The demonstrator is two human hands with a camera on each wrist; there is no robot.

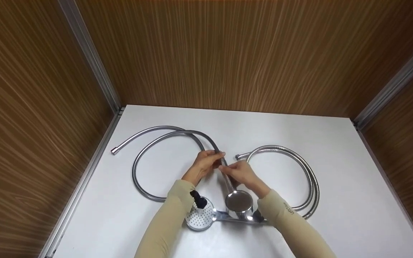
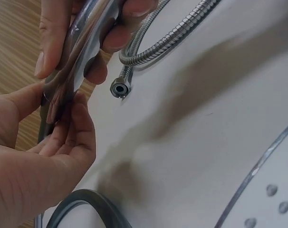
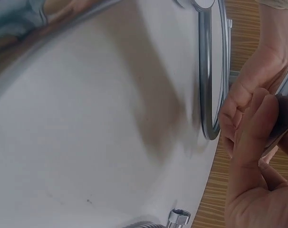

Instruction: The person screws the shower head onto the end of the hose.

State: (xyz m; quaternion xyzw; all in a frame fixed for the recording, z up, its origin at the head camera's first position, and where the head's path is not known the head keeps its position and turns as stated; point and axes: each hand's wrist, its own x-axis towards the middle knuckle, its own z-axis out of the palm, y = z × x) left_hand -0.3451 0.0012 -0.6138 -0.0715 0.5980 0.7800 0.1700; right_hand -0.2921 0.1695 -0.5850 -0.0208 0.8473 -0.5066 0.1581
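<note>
My right hand (image 1: 241,172) grips the chrome handle (image 2: 82,47) of a hand shower (image 1: 239,201), its round head toward me. Beyond it, the fingers of my left hand (image 1: 203,165) pinch the handle's far end, where a smooth grey shower hose (image 1: 134,172) meets it. In the left wrist view, my left thumb and fingertips close round that joint; the connection itself is mostly hidden. The right wrist view has both hands together at its right edge. Beneath my left forearm lies a second hand shower (image 1: 199,218), its white nozzle face up.
A ribbed silver shower hose (image 1: 314,179) is coiled at the right, its end nut (image 2: 120,88) on the white table (image 1: 149,236). The grey hose's other end (image 1: 114,151) points left. Wood-grain panels (image 1: 213,53) stand at the back and sides.
</note>
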